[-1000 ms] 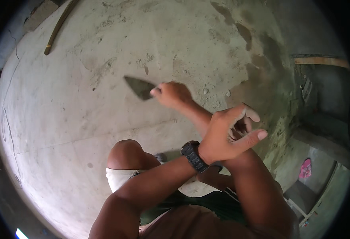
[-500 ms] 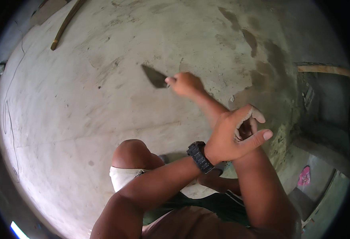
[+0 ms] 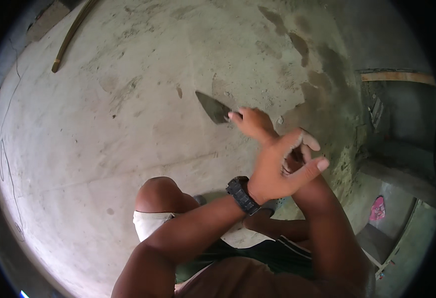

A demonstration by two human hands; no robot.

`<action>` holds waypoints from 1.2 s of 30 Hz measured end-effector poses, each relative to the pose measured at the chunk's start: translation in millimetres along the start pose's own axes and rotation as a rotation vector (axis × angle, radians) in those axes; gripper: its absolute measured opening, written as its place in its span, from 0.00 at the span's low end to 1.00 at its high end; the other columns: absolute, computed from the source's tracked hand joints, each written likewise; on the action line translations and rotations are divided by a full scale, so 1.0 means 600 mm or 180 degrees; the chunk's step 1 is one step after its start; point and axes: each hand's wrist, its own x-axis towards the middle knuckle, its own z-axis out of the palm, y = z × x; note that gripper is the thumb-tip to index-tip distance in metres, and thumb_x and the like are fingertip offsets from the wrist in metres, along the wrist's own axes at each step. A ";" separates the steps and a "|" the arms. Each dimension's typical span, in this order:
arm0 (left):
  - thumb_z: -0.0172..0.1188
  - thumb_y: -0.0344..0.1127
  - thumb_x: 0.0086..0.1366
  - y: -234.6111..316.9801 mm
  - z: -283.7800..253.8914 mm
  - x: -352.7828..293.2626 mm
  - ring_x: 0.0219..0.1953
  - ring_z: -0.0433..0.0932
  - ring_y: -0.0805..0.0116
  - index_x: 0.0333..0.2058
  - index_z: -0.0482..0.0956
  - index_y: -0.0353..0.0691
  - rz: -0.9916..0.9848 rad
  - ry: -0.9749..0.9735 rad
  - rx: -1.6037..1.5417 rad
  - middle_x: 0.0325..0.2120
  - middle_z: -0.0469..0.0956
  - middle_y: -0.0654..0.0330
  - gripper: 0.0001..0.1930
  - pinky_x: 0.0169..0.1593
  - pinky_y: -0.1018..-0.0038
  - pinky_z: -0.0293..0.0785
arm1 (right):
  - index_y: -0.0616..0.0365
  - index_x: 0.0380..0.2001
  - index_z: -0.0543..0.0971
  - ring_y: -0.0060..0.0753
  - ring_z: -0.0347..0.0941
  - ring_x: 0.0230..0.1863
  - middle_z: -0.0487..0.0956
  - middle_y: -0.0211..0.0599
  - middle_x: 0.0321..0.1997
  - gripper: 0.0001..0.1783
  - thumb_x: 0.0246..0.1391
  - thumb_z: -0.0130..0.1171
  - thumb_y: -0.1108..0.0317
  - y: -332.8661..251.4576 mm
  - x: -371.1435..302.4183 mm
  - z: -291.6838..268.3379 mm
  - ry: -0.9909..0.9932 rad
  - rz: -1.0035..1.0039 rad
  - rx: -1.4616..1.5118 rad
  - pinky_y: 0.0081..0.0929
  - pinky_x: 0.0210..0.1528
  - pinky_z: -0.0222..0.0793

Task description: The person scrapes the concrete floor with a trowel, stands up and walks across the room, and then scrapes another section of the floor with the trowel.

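My right hand [image 3: 255, 124] is closed round the handle of a pointed trowel [image 3: 212, 108]. The trowel's dark, flat blade points up and left, low over or against the pale cement floor [image 3: 113, 149]; I cannot tell whether it touches. Crossing above my right forearm is my left hand [image 3: 282, 169], with a black watch [image 3: 243, 194] on its wrist. Its fingers are curled and the thumb stands apart from them, with nothing visible between. Pale, dried residue coats the inner side of its index finger. The other fingers are partly hidden.
Dark damp patches [image 3: 322, 84] stain the floor at the right. A bundle of thin sticks [image 3: 69, 39] lies at the upper left, and a thin wire [image 3: 10, 174] runs along the left edge. Recesses with a wooden strip [image 3: 396, 77] and a pink item [image 3: 378, 208] are at the right.
My right hand has drawn the trowel right and nearer to me, closer to my left hand. My left hand keeps its curled shape, and the whole view has shifted slightly.
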 end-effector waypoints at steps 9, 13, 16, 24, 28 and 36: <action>0.72 0.41 0.64 -0.018 0.026 -0.001 0.25 0.77 0.73 0.42 0.78 0.35 0.0380 -0.0354 0.0106 0.24 0.79 0.62 0.17 0.32 0.76 0.73 | 0.59 0.41 0.82 0.64 0.79 0.44 0.84 0.54 0.39 0.35 0.67 0.47 0.34 0.126 0.034 -0.020 0.0550 0.0576 0.0395 0.53 0.45 0.73; 0.73 0.42 0.64 -0.007 0.026 0.006 0.24 0.78 0.73 0.42 0.78 0.35 0.0089 -0.0307 0.0185 0.23 0.79 0.61 0.18 0.32 0.76 0.74 | 0.56 0.39 0.80 0.67 0.78 0.40 0.83 0.52 0.33 0.33 0.66 0.49 0.34 0.088 -0.073 0.070 0.0265 0.0006 0.0188 0.54 0.41 0.72; 0.73 0.42 0.64 -0.019 0.041 0.010 0.26 0.79 0.72 0.42 0.78 0.35 0.0258 -0.0543 0.0226 0.22 0.79 0.60 0.18 0.34 0.76 0.74 | 0.56 0.38 0.81 0.66 0.79 0.39 0.83 0.51 0.33 0.32 0.67 0.49 0.35 0.211 -0.088 0.059 0.0556 0.0506 0.0327 0.54 0.41 0.72; 0.74 0.42 0.63 -0.043 0.033 -0.007 0.26 0.79 0.69 0.41 0.79 0.36 0.0335 -0.0567 0.0395 0.22 0.78 0.60 0.18 0.34 0.74 0.75 | 0.53 0.41 0.81 0.64 0.80 0.43 0.84 0.53 0.37 0.31 0.68 0.48 0.35 0.243 -0.128 0.047 0.0085 0.0915 0.0451 0.54 0.46 0.72; 0.74 0.42 0.62 -0.043 0.081 0.005 0.26 0.79 0.69 0.41 0.79 0.37 0.0233 -0.0782 0.0188 0.22 0.78 0.60 0.18 0.34 0.73 0.76 | 0.50 0.47 0.80 0.65 0.80 0.44 0.84 0.53 0.39 0.31 0.67 0.47 0.34 0.325 -0.233 0.211 0.0586 -0.0145 0.2935 0.57 0.47 0.72; 0.74 0.44 0.62 -0.048 0.070 -0.009 0.26 0.79 0.68 0.42 0.78 0.37 0.0099 -0.0846 0.0240 0.24 0.79 0.59 0.19 0.35 0.72 0.76 | 0.56 0.50 0.81 0.61 0.80 0.50 0.84 0.54 0.45 0.34 0.67 0.45 0.36 0.237 -0.026 -0.046 0.0247 0.1005 0.0157 0.53 0.53 0.73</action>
